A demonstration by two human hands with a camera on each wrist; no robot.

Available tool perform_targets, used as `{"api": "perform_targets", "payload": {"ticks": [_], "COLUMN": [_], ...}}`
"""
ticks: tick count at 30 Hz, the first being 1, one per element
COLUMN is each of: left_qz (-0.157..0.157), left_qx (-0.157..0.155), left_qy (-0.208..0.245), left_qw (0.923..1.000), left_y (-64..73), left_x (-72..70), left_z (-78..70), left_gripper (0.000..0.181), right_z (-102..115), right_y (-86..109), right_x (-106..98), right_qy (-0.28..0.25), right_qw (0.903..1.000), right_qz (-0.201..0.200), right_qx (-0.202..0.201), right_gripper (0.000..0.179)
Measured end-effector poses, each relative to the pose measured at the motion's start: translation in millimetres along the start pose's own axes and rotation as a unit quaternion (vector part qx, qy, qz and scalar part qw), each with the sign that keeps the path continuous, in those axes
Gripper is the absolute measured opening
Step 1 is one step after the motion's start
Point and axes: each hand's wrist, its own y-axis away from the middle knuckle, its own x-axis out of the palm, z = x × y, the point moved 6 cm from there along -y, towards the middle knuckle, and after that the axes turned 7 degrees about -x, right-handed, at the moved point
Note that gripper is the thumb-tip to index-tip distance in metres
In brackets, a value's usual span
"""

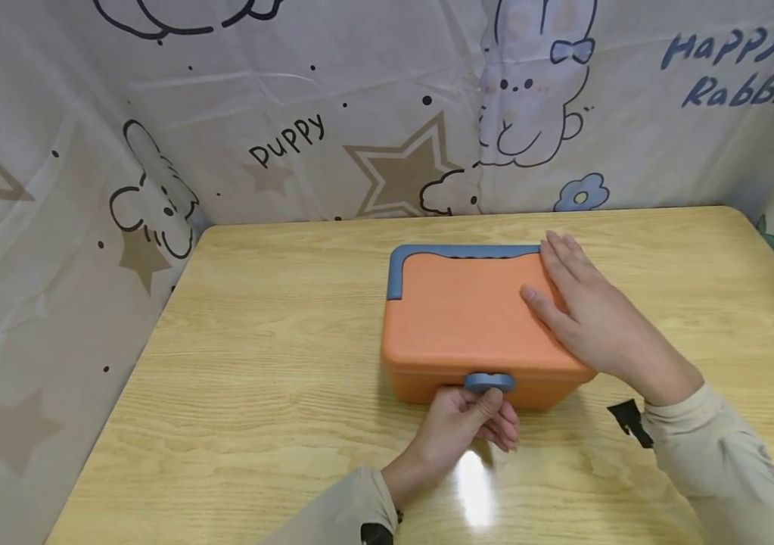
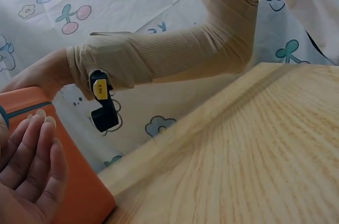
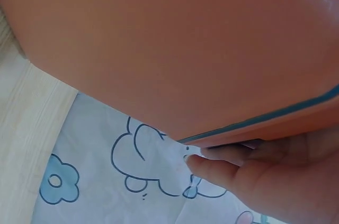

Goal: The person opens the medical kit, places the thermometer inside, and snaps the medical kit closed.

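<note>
An orange box (image 1: 475,318) with a blue handle (image 1: 464,250) folded along the back of its lid stands on the table, lid down. At the middle of its front is a blue latch (image 1: 489,382). My left hand (image 1: 458,428) is at the latch, palm up, its thumb touching the latch's lower edge. In the left wrist view the left hand's fingers (image 2: 37,155) are loosely bent in front of the box. My right hand (image 1: 587,318) lies flat over the lid's right edge, fingers extended toward the back corner. In the right wrist view the box's orange side (image 3: 159,49) fills most of the picture.
The light wooden table (image 1: 257,341) reaches back to a printed cloth (image 1: 359,98) with rabbits, stars and lettering, which also hangs at the left. A black strap end (image 1: 632,422) sticks out at the right sleeve.
</note>
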Motion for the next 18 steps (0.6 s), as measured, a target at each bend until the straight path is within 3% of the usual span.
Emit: {"api": "perform_targets", "payload": {"ticks": [4,7,9,11,13,14,18], "left_qz": [0.008,0.019,0.039,0.066,0.100,0.117,0.164], "left_qx": [-0.008,-0.036,-0.062,-0.075,-0.073,-0.068,-0.059], "left_qy": [0.012,-0.002,-0.046,-0.123,-0.211,-0.261,-0.450], "left_qw": [0.9999,0.9992,0.9963,0.9874,0.9695,0.9558,0.8760], "left_y": [-3.2,-1.5,3.4,11.4,21.7,27.7,52.9], "left_x": [-2.5,-6.8,-8.7,-11.6,-16.4,-20.0,-50.3], "left_z": [2.1,3.4,2.5,-3.0,-13.0,-19.9,-57.1], "left_gripper": [0.054,0.049,0.040,0.032,0.027,0.027,0.034], "right_z": [-4,-6,-7,-6,-5,-4,-13], "right_y": [-1.4,-2.5,-2.6,-2.9,0.9,5.1,35.0], "right_x": [1,5,8,9,7,3,-28], "right_qy": [-0.011,-0.019,-0.023,-0.033,-0.051,-0.065,-0.092], "right_qw": [0.9999,0.9998,0.9997,0.9993,0.9986,0.9978,0.9943], "right_qz": [-0.002,-0.007,-0.011,-0.014,-0.010,-0.011,-0.054], "right_qx": [0.002,0.006,0.005,0.002,0.001,-0.001,0.004], "right_gripper": [0.074,0.074,0.073,0.073,0.072,0.071,0.066]}}
